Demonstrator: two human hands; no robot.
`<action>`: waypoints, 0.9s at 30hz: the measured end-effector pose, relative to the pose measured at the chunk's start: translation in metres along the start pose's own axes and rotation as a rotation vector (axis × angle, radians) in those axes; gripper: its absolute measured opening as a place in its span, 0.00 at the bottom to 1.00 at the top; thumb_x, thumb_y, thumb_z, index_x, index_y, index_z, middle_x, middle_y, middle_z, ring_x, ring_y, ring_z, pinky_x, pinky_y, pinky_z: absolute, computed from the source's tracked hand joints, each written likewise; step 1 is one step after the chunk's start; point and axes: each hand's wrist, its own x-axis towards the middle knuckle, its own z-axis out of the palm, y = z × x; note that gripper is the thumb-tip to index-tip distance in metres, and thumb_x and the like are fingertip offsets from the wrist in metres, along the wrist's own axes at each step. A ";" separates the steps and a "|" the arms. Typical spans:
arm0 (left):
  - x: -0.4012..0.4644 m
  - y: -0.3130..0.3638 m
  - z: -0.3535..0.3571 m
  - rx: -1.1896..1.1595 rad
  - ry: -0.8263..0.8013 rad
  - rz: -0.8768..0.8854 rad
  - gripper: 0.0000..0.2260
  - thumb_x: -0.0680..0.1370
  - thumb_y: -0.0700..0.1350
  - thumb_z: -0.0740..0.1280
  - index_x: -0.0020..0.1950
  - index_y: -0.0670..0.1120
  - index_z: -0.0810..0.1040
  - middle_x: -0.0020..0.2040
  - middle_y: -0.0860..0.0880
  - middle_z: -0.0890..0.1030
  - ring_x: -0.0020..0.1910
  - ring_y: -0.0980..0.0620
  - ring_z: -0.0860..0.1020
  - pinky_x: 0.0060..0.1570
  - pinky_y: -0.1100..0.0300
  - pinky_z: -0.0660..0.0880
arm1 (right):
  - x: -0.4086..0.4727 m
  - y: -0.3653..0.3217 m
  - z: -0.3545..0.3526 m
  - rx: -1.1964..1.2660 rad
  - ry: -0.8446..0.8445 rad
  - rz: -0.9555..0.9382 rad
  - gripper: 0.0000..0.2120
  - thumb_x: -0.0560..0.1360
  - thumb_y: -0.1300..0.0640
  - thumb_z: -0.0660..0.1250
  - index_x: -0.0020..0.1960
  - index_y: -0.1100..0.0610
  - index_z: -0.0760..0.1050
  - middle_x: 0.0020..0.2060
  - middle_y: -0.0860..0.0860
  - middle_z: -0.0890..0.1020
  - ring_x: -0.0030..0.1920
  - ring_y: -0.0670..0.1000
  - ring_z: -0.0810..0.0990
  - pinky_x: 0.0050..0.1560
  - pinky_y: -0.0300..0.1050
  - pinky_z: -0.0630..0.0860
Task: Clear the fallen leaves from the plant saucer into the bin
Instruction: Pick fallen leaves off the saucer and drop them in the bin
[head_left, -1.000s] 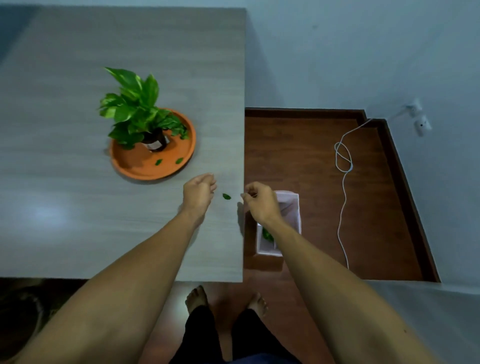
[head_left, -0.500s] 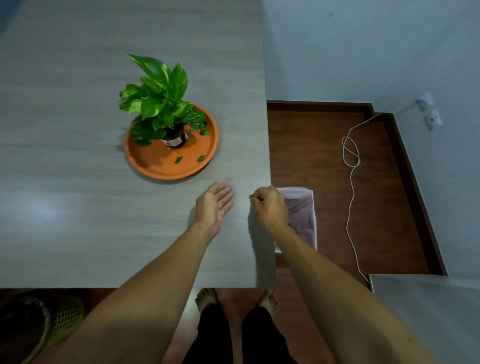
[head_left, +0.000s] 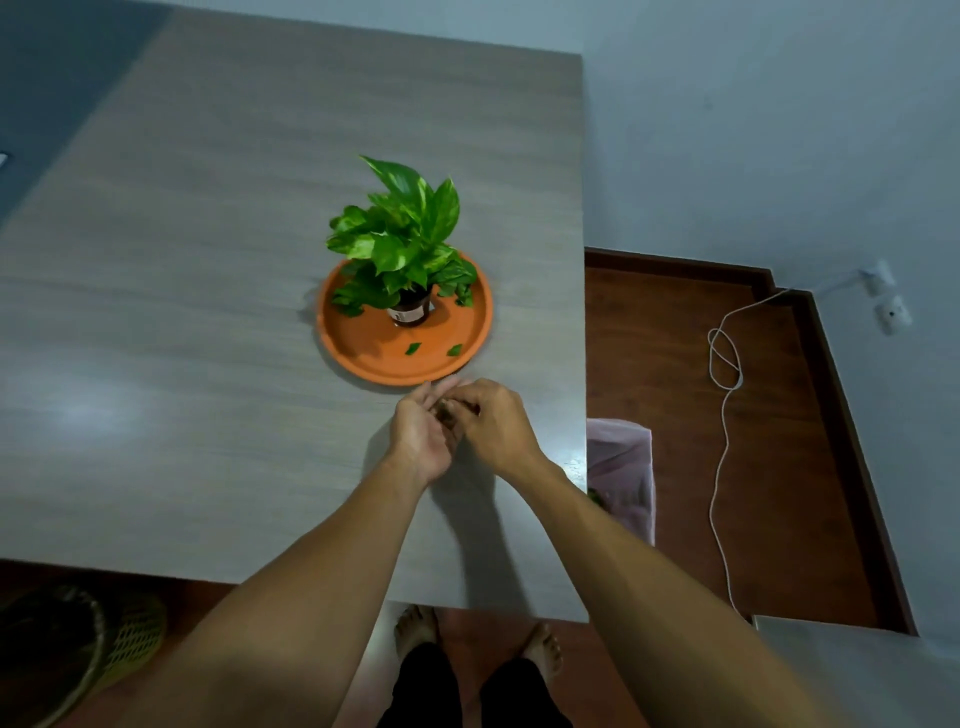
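— Both hands have come together since a moment ago: right hand (head_left: 498, 423) curls its fingers into the half-cupped left hand (head_left: 420, 428).

— Pinching what?

— Cannot tell. Two small green fallen leaves (head_left: 413, 348) lie in the round orange plant saucer (head_left: 363, 353); the pink-lined bin (head_left: 621, 470) stands beside the grey wood-grain counter (head_left: 182, 312).

You see a dim, bluish scene with a soft pale glare on the table (head_left: 78, 410) at left. Your arms cast faint shadows, and the wide lens bends the edges.
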 end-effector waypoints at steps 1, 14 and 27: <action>0.000 0.004 -0.001 -0.006 0.001 0.001 0.19 0.84 0.51 0.54 0.57 0.43 0.82 0.57 0.44 0.84 0.56 0.48 0.81 0.59 0.57 0.76 | 0.003 -0.001 0.003 0.015 0.005 0.009 0.10 0.77 0.64 0.67 0.50 0.53 0.85 0.45 0.50 0.84 0.40 0.44 0.81 0.41 0.29 0.75; 0.021 0.049 -0.036 -0.115 0.038 0.040 0.19 0.85 0.49 0.55 0.63 0.38 0.78 0.60 0.40 0.83 0.60 0.44 0.81 0.67 0.51 0.74 | 0.100 0.006 0.029 -0.232 0.219 0.343 0.13 0.76 0.53 0.70 0.58 0.54 0.84 0.56 0.57 0.73 0.55 0.59 0.78 0.55 0.50 0.77; 0.025 0.063 -0.056 -0.132 -0.004 0.008 0.20 0.84 0.50 0.56 0.65 0.38 0.78 0.57 0.40 0.85 0.58 0.45 0.83 0.60 0.52 0.77 | 0.111 0.002 0.056 -0.507 0.339 0.244 0.08 0.76 0.56 0.66 0.45 0.52 0.85 0.48 0.54 0.80 0.53 0.58 0.74 0.51 0.50 0.62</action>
